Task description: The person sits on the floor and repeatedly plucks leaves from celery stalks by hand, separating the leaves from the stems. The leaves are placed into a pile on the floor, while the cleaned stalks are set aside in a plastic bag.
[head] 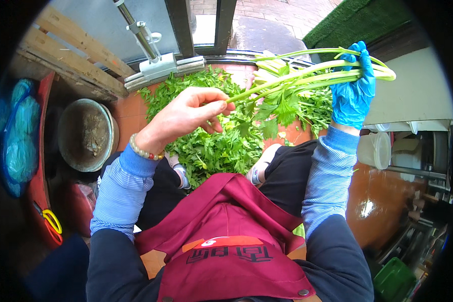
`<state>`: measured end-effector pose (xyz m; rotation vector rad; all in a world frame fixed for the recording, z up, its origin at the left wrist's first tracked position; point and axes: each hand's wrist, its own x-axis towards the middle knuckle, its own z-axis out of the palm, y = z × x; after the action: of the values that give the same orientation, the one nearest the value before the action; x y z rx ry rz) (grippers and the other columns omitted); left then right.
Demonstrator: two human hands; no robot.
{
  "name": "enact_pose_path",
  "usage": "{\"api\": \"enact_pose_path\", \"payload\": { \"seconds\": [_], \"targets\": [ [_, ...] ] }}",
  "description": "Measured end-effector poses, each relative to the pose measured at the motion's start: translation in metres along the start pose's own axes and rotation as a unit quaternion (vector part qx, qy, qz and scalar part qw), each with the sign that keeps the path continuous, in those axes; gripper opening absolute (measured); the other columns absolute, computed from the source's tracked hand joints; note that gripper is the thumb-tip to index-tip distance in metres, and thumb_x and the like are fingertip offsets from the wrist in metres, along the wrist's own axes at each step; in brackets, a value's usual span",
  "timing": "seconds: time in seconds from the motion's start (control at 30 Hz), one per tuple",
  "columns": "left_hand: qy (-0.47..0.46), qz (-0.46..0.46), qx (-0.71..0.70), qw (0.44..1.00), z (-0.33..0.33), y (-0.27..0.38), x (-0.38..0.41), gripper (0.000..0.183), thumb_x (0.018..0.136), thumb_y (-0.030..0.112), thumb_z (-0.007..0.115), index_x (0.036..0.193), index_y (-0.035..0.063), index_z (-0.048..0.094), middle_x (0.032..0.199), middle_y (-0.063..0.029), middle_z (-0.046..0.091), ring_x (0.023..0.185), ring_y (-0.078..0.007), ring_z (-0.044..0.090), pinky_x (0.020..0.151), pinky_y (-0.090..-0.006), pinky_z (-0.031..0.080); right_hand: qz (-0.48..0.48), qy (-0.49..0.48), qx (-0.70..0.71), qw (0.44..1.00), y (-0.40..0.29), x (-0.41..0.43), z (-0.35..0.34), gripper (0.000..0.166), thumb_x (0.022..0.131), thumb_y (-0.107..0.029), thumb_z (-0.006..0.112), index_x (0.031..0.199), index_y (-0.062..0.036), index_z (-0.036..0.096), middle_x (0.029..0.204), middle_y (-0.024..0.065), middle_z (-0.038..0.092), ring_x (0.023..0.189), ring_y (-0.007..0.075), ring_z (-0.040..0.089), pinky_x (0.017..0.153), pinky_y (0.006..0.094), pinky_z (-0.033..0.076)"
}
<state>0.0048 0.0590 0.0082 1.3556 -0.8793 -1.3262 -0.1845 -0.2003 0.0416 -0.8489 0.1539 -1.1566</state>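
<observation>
My right hand [353, 88], in a blue disposable glove, is closed around the lower part of several celery stalks [305, 77], their pale base ends sticking out to the right. My bare left hand [190, 119], with a bead bracelet at the wrist, pinches the far end of one stalk between thumb and fingers. Green leaves hang from the stalks between the hands. Below lies a large heap of celery leaves [219, 151] on the tiled floor, reaching between my feet. Behind the held stalks, more pale celery stalks [266, 71] lie by the door track.
A worn metal basin [87, 136] stands at the left, near wooden slats [75, 41]. Scissors with yellow and red handles [53, 226] lie at the lower left beside a blue bag [20, 139]. On the right are a translucent plastic tub [375, 150] and a green basket [394, 279].
</observation>
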Motion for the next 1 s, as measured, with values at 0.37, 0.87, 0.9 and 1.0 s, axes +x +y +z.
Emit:
{"api": "enact_pose_path", "payload": {
  "seconds": [0.37, 0.87, 0.9, 1.0],
  "targets": [
    [0.211, 0.176, 0.334, 0.901, -0.002, -0.002, 0.001, 0.011, 0.089, 0.006, 0.055, 0.085, -0.0016, 0.061, 0.067, 0.0016, 0.056, 0.061, -0.0054, 0.045, 0.054, -0.0216, 0.037, -0.025, 0.050, -0.059, 0.997, 0.002, -0.002, -0.001, 0.029, 0.090, -0.013, 0.056, 0.115, 0.0017, 0.057, 0.111, 0.0158, 0.059, 0.097, 0.0197, 0.059, 0.087, 0.0307, 0.050],
    [0.269, 0.378, 0.381, 0.800, 0.028, 0.009, 0.032, 0.014, 0.079, 0.010, 0.065, 0.092, 0.0058, 0.063, 0.082, -0.0097, 0.061, 0.075, -0.0244, 0.061, 0.064, -0.0315, 0.050, -0.027, 0.035, -0.129, 0.991, 0.043, -0.012, 0.028, 0.027, 0.090, -0.011, 0.055, 0.112, 0.0044, 0.058, 0.107, 0.0158, 0.059, 0.102, 0.0220, 0.059, 0.093, 0.0327, 0.050],
    [0.272, 0.392, 0.401, 0.782, 0.035, 0.008, 0.038, 0.015, 0.078, 0.010, 0.065, 0.092, 0.0064, 0.062, 0.081, -0.0096, 0.060, 0.075, -0.0258, 0.060, 0.065, -0.0327, 0.049, 0.003, 0.063, -0.094, 0.994, 0.050, -0.013, 0.038, 0.027, 0.089, -0.011, 0.056, 0.111, 0.0044, 0.058, 0.105, 0.0156, 0.059, 0.101, 0.0218, 0.059, 0.092, 0.0322, 0.050],
    [0.298, 0.350, 0.494, 0.738, 0.035, 0.003, 0.047, 0.018, 0.074, 0.005, 0.067, 0.091, 0.0051, 0.061, 0.081, -0.0110, 0.061, 0.070, -0.0259, 0.060, 0.064, -0.0334, 0.049, 0.012, 0.069, -0.078, 0.994, 0.058, -0.013, 0.046, 0.026, 0.089, -0.012, 0.057, 0.108, 0.0043, 0.059, 0.100, 0.0142, 0.060, 0.097, 0.0215, 0.060, 0.090, 0.0307, 0.051]
  ]
}}
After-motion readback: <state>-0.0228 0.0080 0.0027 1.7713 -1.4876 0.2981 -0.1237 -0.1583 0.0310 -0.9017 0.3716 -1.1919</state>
